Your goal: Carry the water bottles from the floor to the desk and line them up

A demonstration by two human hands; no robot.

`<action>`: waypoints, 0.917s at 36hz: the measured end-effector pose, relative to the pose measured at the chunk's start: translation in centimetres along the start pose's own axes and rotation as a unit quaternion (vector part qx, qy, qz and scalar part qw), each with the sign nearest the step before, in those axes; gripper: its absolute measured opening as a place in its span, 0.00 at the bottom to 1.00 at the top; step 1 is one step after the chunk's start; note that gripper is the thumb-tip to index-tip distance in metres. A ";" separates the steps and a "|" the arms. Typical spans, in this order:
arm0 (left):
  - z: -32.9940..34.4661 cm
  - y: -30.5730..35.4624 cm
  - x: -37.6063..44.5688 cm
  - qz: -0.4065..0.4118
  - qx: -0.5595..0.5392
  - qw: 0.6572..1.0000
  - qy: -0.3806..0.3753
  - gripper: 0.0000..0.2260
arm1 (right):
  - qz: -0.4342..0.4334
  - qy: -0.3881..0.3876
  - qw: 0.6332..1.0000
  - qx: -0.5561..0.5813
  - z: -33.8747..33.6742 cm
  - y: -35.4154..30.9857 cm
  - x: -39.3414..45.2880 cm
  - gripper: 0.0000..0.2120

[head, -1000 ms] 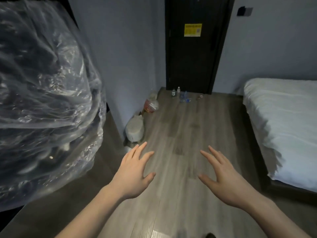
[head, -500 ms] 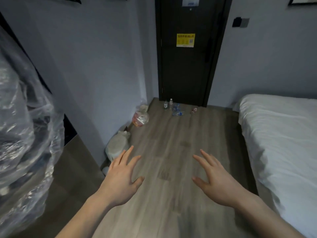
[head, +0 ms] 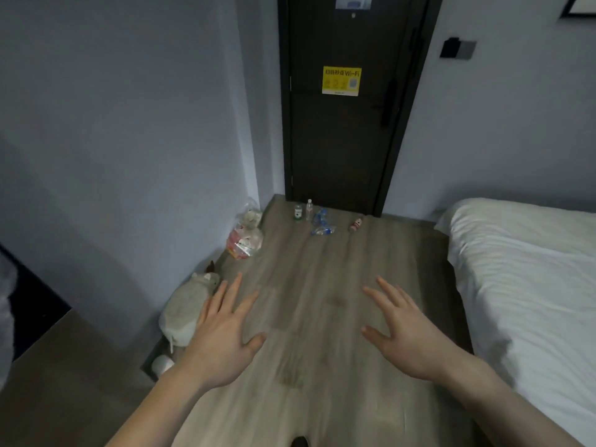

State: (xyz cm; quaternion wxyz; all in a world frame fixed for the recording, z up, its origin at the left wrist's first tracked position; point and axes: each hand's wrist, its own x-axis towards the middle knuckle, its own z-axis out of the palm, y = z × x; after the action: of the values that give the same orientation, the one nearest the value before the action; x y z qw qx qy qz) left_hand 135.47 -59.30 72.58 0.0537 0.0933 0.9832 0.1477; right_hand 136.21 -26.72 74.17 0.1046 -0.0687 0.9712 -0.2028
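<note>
Two hands out front, palms down over the floor [head: 322, 317], both empty: left hand [head: 222, 337] with fingers spread and thumb out, right hand [head: 403, 333] likewise splayed, grip pinching nothing on either side. Well apart from both, at the far edge of the floor against the door [head: 348, 124], the bottles [head: 314, 217]: two upright, a squat one [head: 298, 211] with a green label and a slim clear one [head: 309, 208] just beside it; blue-tinted ones [head: 321, 222] lying on their sides next to those, count hard to tell; a small red-and-white one [head: 355, 224] tipped over a little to the right, apart from the rest. Along the left edge of the floor by the wall, a bag [head: 245, 235] of rubbish near the far corner and a plush [head: 188, 309] nearer, partly behind the left fingers. Along the right edge, a bed [head: 522, 279] in white sheets. On the door, a yellow Wi-Fi sticker [head: 341, 81]. No surface in sight.
</note>
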 end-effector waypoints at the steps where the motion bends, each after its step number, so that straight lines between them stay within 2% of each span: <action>1: -0.1 -0.1 2.0 0.004 -0.001 1.000 -0.005 0.41 | 0.008 -0.001 1.000 0.000 -0.6 0.7 1.4 0.34; 7: -0.6 0.7 13.8 0.044 0.014 0.999 -0.023 0.42 | 0.052 0.023 0.998 -0.012 -3.6 4.9 8.8 0.35; 13: -0.9 3.1 23.1 0.087 0.003 0.996 -0.025 0.33 | 0.068 0.047 0.997 0.006 -5.7 9.2 14.4 0.34; 18: -0.7 5.1 30.6 0.101 0.010 0.995 -0.026 0.32 | 0.085 0.039 0.995 0.024 -7.8 12.3 20.6 0.35; 23: 0.3 6.8 38.3 0.086 0.006 0.996 -0.028 0.35 | 0.083 0.021 0.996 0.031 -9.7 16.3 27.2 0.35; 27: 1.4 8.1 44.9 0.067 -0.002 0.998 -0.022 0.43 | 0.079 0.005 0.996 0.029 -11.8 20.8 33.4 0.35; 30: 1.4 9.3 49.5 0.042 -0.002 0.999 -0.020 0.43 | 0.073 -0.010 0.997 0.023 -14.1 23.6 38.0 0.35; 33: 1.4 10.6 53.2 0.021 -0.006 1.000 -0.006 0.49 | 0.055 -0.025 0.998 0.023 -16.3 25.7 42.4 0.35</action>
State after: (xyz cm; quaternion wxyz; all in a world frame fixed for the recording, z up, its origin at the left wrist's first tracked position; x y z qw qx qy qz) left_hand 85.40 -38.39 70.30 0.0568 0.1144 0.9798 0.1539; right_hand 89.03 -4.61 70.82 0.1416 -0.0176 0.9657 -0.2169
